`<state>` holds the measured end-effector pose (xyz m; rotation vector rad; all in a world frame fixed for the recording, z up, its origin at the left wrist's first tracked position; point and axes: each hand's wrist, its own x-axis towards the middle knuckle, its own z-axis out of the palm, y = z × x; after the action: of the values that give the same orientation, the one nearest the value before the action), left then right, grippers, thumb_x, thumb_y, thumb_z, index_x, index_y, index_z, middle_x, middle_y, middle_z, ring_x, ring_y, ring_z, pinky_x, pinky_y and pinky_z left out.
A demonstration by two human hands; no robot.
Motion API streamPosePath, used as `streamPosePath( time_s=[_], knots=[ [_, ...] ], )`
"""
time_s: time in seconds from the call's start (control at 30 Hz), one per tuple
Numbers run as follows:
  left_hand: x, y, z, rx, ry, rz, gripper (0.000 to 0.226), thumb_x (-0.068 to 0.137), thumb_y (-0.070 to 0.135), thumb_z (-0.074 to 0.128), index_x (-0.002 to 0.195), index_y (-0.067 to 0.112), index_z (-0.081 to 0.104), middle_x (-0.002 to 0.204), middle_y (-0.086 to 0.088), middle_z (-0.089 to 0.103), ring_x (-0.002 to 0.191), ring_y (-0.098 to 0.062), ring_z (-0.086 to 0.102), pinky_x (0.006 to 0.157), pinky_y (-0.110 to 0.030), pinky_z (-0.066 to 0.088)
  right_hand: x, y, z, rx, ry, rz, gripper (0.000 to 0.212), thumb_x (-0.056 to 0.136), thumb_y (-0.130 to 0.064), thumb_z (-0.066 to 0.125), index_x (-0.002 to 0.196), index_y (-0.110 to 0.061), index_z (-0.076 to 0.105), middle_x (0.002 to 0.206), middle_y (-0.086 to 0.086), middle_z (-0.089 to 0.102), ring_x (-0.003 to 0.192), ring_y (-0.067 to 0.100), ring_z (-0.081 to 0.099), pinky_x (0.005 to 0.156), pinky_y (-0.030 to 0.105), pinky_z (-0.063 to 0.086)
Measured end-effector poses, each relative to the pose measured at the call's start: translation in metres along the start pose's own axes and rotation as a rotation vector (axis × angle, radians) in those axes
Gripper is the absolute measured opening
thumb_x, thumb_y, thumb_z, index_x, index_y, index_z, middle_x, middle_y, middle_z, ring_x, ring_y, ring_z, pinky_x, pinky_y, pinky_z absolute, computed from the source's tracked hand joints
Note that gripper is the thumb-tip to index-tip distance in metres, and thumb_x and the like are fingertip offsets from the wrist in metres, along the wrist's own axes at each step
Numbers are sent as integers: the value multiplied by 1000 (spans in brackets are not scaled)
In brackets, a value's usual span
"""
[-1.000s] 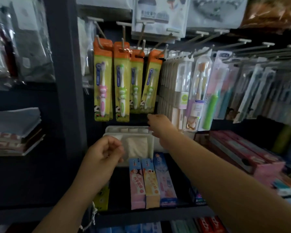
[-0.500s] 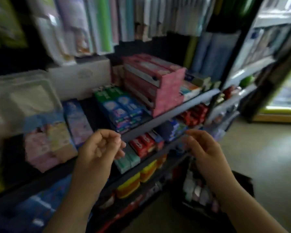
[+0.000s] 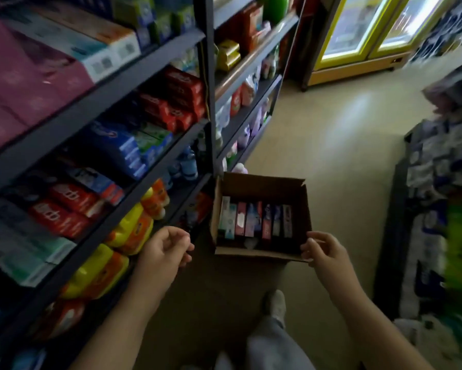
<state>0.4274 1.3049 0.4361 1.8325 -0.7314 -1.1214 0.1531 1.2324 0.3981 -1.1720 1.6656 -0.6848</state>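
An open cardboard box (image 3: 261,186) stands on the shop floor beside the shelving, holding several upright toothpaste boxes (image 3: 254,220) in a row. My left hand (image 3: 163,249) hovers to the left of the box with fingers loosely curled and nothing in it. My right hand (image 3: 323,251) hangs over the box's near right corner, fingers also loosely curled and empty. Neither hand touches the box.
Dark metal shelves (image 3: 133,73) on the left carry red and blue toothpaste cartons and yellow-orange pouches (image 3: 123,233). Stacked packs (image 3: 438,166) line the right. A lit fridge (image 3: 363,30) stands at the back. My leg and shoe (image 3: 275,308) are below the box, on beige floor (image 3: 331,134).
My view has swung from the hanging toothbrushes down and right to the floor. My right hand left the pegs and came down. Both hands now hover by the cardboard box.
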Motion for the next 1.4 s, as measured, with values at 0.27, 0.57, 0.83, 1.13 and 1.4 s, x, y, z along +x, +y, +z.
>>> streamPosePath(
  time_s=[0.27, 0.57, 0.83, 1.13, 1.4],
  knots=[
    [91, -51, 147, 17, 26, -341, 11, 96, 13, 52, 91, 16, 61, 88, -8, 65, 77, -21, 61, 70, -32, 51, 141, 71, -33, -133, -164, 222, 18, 97, -22, 52, 115, -22, 57, 95, 0, 67, 85, 13, 64, 68, 25, 50],
    [143, -90, 249, 44, -23, -584, 12, 94, 5, 54, 86, 14, 59, 90, -11, 64, 76, -19, 59, 67, -26, 48, 234, 134, -49, -253, -278, 411, 23, 99, -23, 49, 119, -17, 56, 97, 2, 65, 84, 12, 64, 67, 23, 49],
    [177, -101, 256, 111, -27, -589, 8, 94, 8, 53, 94, 14, 59, 93, -8, 64, 79, -18, 60, 65, -23, 46, 257, 154, -17, -239, -340, 463, 18, 99, -22, 49, 115, -18, 54, 97, 1, 65, 83, 12, 63, 66, 21, 47],
    [233, -172, 261, 93, -52, -626, 8, 95, 11, 52, 96, 16, 58, 95, -8, 63, 80, -18, 60, 71, -25, 49, 293, 204, 64, -253, -372, 475, 13, 99, -23, 49, 111, -23, 52, 94, -1, 63, 84, 13, 63, 70, 24, 51],
    [319, -255, 279, 132, -74, -557, 11, 95, 14, 52, 93, 24, 57, 94, -1, 63, 86, -17, 62, 80, -32, 50, 365, 289, 135, -362, -333, 446, 22, 97, -26, 53, 118, -21, 56, 102, -1, 63, 88, 12, 62, 63, 22, 45]
  ],
)
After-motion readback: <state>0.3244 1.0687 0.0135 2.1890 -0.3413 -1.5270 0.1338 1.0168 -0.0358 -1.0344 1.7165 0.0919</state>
